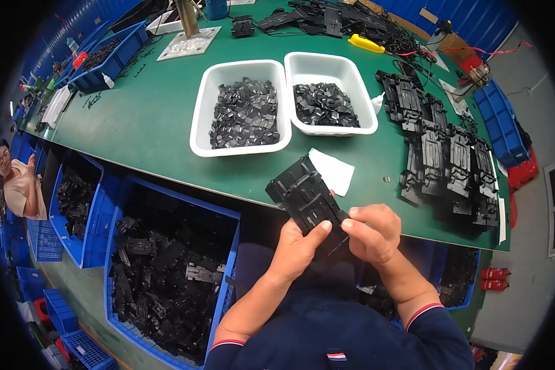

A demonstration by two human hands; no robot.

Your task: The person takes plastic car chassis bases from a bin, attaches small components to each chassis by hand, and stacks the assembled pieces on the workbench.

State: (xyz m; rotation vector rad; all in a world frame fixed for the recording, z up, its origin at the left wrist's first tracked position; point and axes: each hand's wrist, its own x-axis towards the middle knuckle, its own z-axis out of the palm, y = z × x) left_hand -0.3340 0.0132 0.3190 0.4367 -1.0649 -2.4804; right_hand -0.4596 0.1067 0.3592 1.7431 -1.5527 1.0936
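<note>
A long black molded plastic part [308, 192], with ribs and slots on its face, is held tilted above the table's front edge. My left hand [296, 246] grips its lower left side, thumb on top. At its lower right edge, the thumb and index finger of my right hand [376, 231] are pinched together; whatever is between them is too small and dark to make out. Beyond the part stand two white tubs, a left one [197, 123] and a right one [367, 126], both holding many small flat black pieces. A white sheet [334, 172] lies just behind the part.
Stacked black parts [438, 142] cover the right of the green table [148, 132]; more lie at the back near a yellow-handled tool [365, 43]. A blue crate [172, 191] of black parts stands below the front edge, left of me. Another person [24, 182] is at far left.
</note>
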